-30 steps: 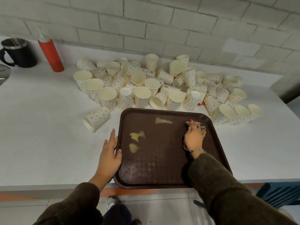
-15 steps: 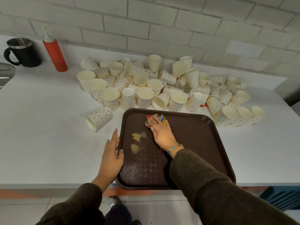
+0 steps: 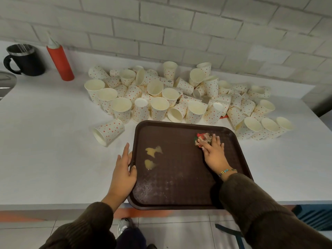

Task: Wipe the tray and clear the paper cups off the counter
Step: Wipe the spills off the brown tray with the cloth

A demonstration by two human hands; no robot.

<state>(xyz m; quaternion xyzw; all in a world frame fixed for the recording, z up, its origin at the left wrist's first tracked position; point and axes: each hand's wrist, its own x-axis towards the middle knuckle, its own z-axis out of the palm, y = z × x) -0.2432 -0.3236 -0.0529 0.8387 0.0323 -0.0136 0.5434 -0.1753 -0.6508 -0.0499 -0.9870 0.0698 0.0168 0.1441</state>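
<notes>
A dark brown tray (image 3: 179, 191) lies at the counter's front edge, with two yellow smears (image 3: 152, 156) on its left part. My right hand (image 3: 213, 153) presses a crumpled multicoloured cloth (image 3: 202, 139) flat on the tray's far right corner. My left hand (image 3: 123, 173) rests on the tray's left rim, thumb over the edge, holding it steady. Behind the tray lies a wide heap of several dotted paper cups (image 3: 158, 106), some upright, some tipped over. One cup (image 3: 108, 132) lies on its side apart, left of the tray.
A red squeeze bottle (image 3: 60, 62) and a black mug (image 3: 27, 60) stand at the back left against the brick wall. A metal object (image 3: 6, 81) shows at the far left edge. The white counter (image 3: 45, 159) spreads left of the tray.
My right hand swept the cloth from the tray's far right to its far middle, then back to the far right corner. The yellow smear at the far middle is gone. My left hand stayed put.
</notes>
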